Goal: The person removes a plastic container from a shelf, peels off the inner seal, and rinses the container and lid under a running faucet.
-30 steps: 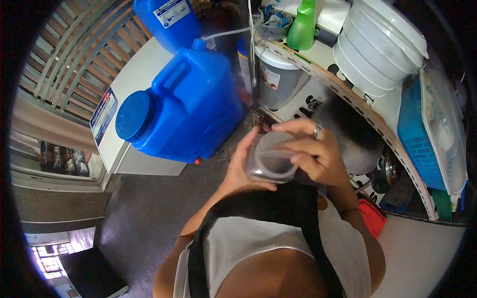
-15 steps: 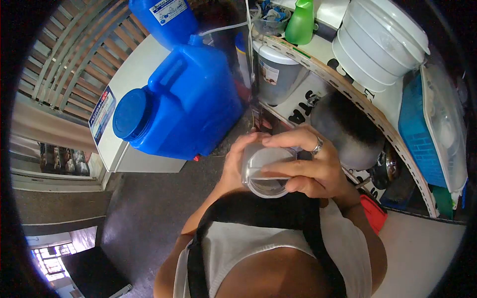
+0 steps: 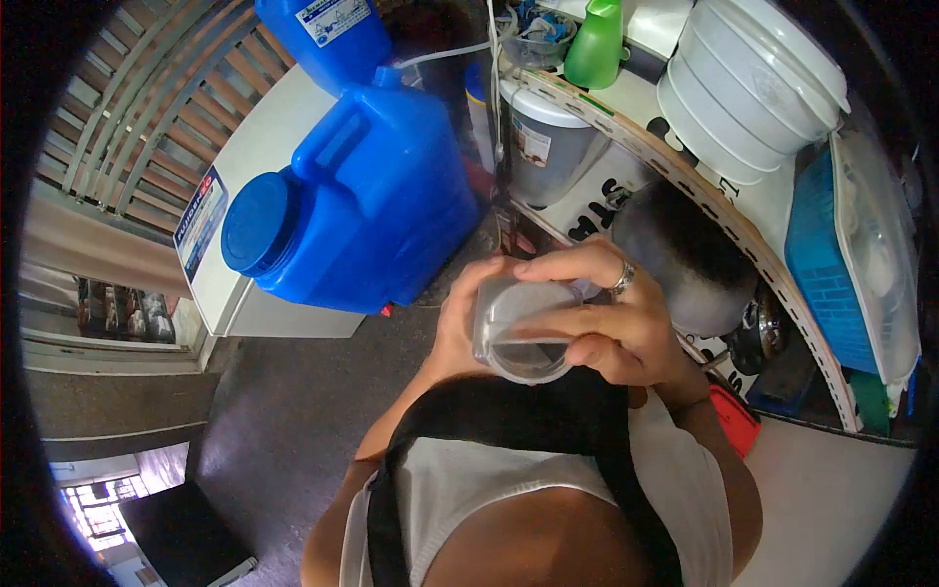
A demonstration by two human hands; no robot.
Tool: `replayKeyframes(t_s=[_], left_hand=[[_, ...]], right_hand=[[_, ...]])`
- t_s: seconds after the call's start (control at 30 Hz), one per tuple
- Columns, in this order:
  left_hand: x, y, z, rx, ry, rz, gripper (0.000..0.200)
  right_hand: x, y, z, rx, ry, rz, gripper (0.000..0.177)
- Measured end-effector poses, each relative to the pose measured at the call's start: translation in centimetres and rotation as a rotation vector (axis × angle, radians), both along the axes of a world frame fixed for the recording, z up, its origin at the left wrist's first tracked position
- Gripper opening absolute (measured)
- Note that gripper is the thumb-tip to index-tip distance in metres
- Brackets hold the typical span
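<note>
A clear plastic container (image 3: 523, 364) with a round rim is held close in front of my chest, and its top faces up toward me. My left hand (image 3: 460, 323) is wrapped around its left side, with those fingertips partly hidden behind it. From the right, my right hand (image 3: 621, 328), a ring on one finger, reaches over the container. Its fingers lie across the top, and the thumb sits at the right edge of the rim. Something whitish shows through the clear plastic, but I cannot make out what it is.
A large blue jerrycan (image 3: 377, 205) stands on a white cabinet (image 3: 284, 318) at the left. On the right, a shelf (image 3: 675, 147) bears white stacked tubs (image 3: 748, 88), a green spray bottle (image 3: 593, 49) and a blue basket (image 3: 827, 259). A dark pot (image 3: 685, 254) sits below.
The container has moved up very slightly, and my right fingers have shifted a little on its top. Both hands keep their hold.
</note>
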State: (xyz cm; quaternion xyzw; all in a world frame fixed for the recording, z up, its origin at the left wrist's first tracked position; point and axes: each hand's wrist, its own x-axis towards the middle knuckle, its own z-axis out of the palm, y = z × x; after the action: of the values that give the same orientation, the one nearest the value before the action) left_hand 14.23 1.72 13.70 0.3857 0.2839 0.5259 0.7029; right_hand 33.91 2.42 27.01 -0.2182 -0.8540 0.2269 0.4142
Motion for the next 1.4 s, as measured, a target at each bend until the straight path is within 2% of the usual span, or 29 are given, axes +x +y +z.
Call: replayKeyframes(t_s=[0.03, 0.1, 0.13, 0.17, 0.23, 0.27, 0.33, 0.37, 0.43, 0.47, 0.6, 0.67, 0.77, 0.83, 0.87, 0.9, 0.97, 1.0, 1.03, 1.1, 1.2, 1.27, 1.4], left_hand=[[-0.1, 0.0, 0.1, 0.156, 0.077, 0.015, 0.110], [-0.2, 0.0, 0.5, 0.469, 0.232, 0.046, 0.122], [0.0, -0.3, 1.7, 0.272, 0.261, 0.010, 0.128], [-0.3, 0.6, 0.8, 0.368, 0.357, 0.014, 0.127], [0.3, 1.4, 1.3, 0.395, 0.272, 0.049, 0.117], [0.3, 1.6, 1.4, 0.400, 0.273, 0.048, 0.117], [0.1, 1.9, 1.5, 0.387, 0.351, 0.014, 0.099], [0.3, 1.9, 1.7, 0.387, 0.352, 0.014, 0.099], [0.9, 1.8, 2.2, 0.288, 0.375, 0.094, 0.089], [0.8, 1.9, 2.3, 0.249, 0.389, 0.057, 0.086], [1.0, 1.9, 1.9, 0.146, 0.348, 0.054, 0.080], [0.7, 2.3, 1.1, 0.102, 0.345, 0.049, 0.079], [0.6, 2.4, 1.4, 0.011, 0.323, 0.041, 0.073], [0.1, 2.9, 0.7, -0.127, 0.152, -0.037, 0.071], [-0.3, 3.3, 0.0, -0.111, 0.080, -0.099, 0.066], [-0.3, 3.8, -0.3, -0.125, 0.030, -0.106, 0.068], [0.0, 4.8, -0.5, -0.174, -0.287, -0.201, 0.074], [0.0, 5.4, -1.0, -0.174, -0.340, -0.194, 0.083], [0.0, 5.6, -1.5, -0.174, -0.338, -0.197, 0.083], [0.2, 5.7, -1.9, -0.184, -0.540, -0.267, 0.088], [0.3, 5.6, -1.9, -0.219, -0.523, -0.264, 0.091], [0.5, 5.5, -1.6, -0.229, -0.558, -0.297, 0.090], [0.8, 5.7, -0.4, -0.306, -0.538, -0.223, 0.079]], right_hand=[[0.0, 0.2, 0.0, 0.000, -0.001, 0.001, 0.043], [0.1, 0.7, 0.2, -0.133, 0.024, 0.033, 0.023], [0.2, 0.9, 0.3, -0.213, 0.001, 0.015, 0.029], [0.1, 1.3, 0.0, -0.210, 0.001, 0.013, 0.029], [-0.3, 2.4, -1.4, -0.285, 0.190, 0.031, 0.032], [-0.2, 2.8, -1.7, -0.280, 0.191, 0.031, 0.032], [-0.2, 3.6, -2.2, -0.327, 0.198, -0.002, 0.034], [-0.2, 4.1, -2.8, -0.327, 0.198, -0.001, 0.034], [-0.1, 5.2, -4.2, -0.380, 0.249, -0.001, 0.035], [0.0, 5.5, -5.2, -0.426, 0.281, -0.014, 0.036], [-0.1, 6.3, -5.6, -0.388, 0.241, -0.030, 0.038], [-0.5, 6.1, -5.9, -0.493, 0.256, -0.098, 0.041], [-0.7, 6.1, -5.9, -0.479, 0.270, -0.105, 0.044], [-0.6, 6.1, -5.7, -0.493, 0.290, -0.117, 0.045], [-0.5, 6.0, -5.7, -0.506, 0.310, -0.128, 0.045], [-0.5, 6.0, -5.7, -0.506, 0.312, -0.129, 0.045], [-0.5, 5.9, -5.7, -0.463, 0.374, -0.117, 0.044], [-0.5, 5.8, -5.6, -0.463, 0.376, -0.119, 0.044], [-0.4, 5.6, -5.6, -0.439, 0.354, -0.106, 0.043], [-0.3, 5.2, -5.6, -0.416, 0.332, -0.097, 0.042], [-0.4, 4.6, -5.7, -0.463, 0.310, -0.028, 0.040], [-0.4, 4.4, -5.7, -0.391, 0.214, -0.063, 0.038], [-0.5, 4.2, -6.0, -0.306, 0.125, -0.131, 0.037]])
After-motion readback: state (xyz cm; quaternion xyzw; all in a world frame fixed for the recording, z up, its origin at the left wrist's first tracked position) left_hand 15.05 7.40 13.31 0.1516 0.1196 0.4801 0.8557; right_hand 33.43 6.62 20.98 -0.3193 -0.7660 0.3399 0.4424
